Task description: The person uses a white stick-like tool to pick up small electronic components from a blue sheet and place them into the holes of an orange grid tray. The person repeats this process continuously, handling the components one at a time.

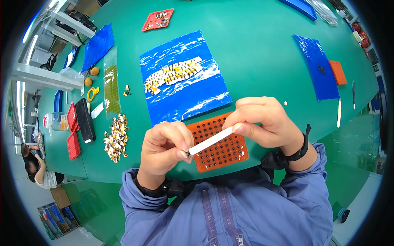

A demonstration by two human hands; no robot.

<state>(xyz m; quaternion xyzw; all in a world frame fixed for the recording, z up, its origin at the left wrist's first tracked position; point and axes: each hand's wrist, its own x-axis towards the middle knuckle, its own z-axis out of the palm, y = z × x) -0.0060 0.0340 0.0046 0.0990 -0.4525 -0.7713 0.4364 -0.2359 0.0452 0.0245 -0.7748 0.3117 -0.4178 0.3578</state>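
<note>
My right hand [262,123] pinches the upper right end of a slim white strip [211,141], holding it slantwise in front of me. At the strip's lower left end, the thumb and fingers of my left hand [164,145] are closed on a tiny dark piece [188,153], mostly hidden by the fingertips. Beneath both hands lies an orange tray [221,162] with rows of small black round parts. Just beyond it, a blue sheet [180,104] carries rows of small white-and-yellow pieces [174,74].
Left of the blue sheet is a loose pile of small white-and-brown pieces [116,139], with yellow scissors [92,94] and a black case [84,121] farther left. A red tray [158,19] stands far off. To the right lies another blue sheet [314,82] beside tweezers [353,95].
</note>
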